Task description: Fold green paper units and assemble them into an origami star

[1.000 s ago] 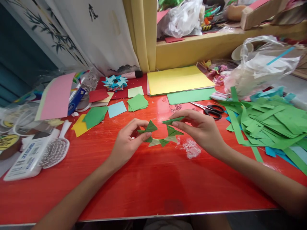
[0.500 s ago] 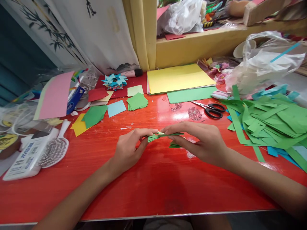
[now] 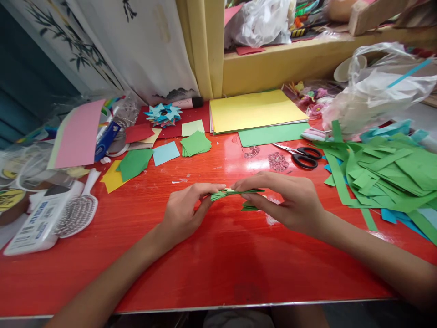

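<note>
Between both hands, just above the red table (image 3: 205,273), is a folded green paper piece (image 3: 225,194), made of several layers. My left hand (image 3: 186,207) pinches its left end between thumb and fingers. With thumb below and fingers on top, my right hand (image 3: 287,196) grips the right end. Under the right fingertips lies a small stack of green paper (image 3: 249,207); whether it touches the hand I cannot tell. Behind the hands sit a fanned stack of green squares (image 3: 195,144), a light blue square (image 3: 166,153) and a ring of folded blue paper (image 3: 163,115).
Black-handled scissors (image 3: 303,157) lie beyond my right hand. A heap of green paper strips (image 3: 385,175) covers the right side, below a plastic bag (image 3: 375,91). Yellow sheets (image 3: 256,109) lie at the back. A white hairbrush (image 3: 78,212) and white bottle (image 3: 41,225) are at left.
The view has shifted very slightly. Both hands keep their pinch on the folded green paper, with hardly any visible movement.
</note>
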Available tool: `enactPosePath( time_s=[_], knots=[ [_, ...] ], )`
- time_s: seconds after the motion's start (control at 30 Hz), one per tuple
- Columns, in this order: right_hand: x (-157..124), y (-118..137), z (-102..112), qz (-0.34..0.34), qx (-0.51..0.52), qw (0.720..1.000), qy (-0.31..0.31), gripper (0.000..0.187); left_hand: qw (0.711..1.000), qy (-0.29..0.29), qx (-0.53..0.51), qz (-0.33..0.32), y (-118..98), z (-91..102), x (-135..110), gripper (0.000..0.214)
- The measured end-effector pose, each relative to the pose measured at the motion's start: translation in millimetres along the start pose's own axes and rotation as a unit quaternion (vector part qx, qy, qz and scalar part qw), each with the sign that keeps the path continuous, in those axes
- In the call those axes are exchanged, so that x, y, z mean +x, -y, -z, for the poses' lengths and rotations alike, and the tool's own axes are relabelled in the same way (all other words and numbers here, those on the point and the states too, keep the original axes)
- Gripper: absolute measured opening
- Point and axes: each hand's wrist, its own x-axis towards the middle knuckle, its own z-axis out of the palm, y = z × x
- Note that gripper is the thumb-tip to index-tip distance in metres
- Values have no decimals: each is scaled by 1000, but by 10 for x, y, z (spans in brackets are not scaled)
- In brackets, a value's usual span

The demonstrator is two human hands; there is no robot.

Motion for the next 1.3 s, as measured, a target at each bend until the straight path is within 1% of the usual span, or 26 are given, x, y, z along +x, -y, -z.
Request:
enactPosePath(
  time_s=[0.17, 0.5, 0.67, 0.83, 1.0, 1.13, 1.3],
  knots=[
    [2, -7, 2, -8, 6, 1000, 2, 13, 1000, 2, 3, -5, -3, 1, 1, 23],
    [1, -9, 4, 9, 3, 1000, 3, 15, 1000, 5, 10, 2, -3, -1, 3, 22],
    [-2, -15, -7, 11, 0, 1000, 4, 15, 1000, 4, 18, -6, 2, 1, -5, 24],
    [7, -22, -2, 11, -7, 1000, 4, 15, 1000, 8, 19, 14, 5, 2, 1, 20],
    [11, -14, 3, 12, -10, 1000, 10, 14, 999, 7, -14, 33, 5, 1, 2, 18],
    [14, -16, 6, 22, -10, 1000, 19, 14, 999, 6, -26, 37, 4, -2, 0, 17],
    [20, -29, -1, 47, -9, 999, 25, 17, 1000, 9, 0, 19, -6, 2, -2, 17]
  ],
)
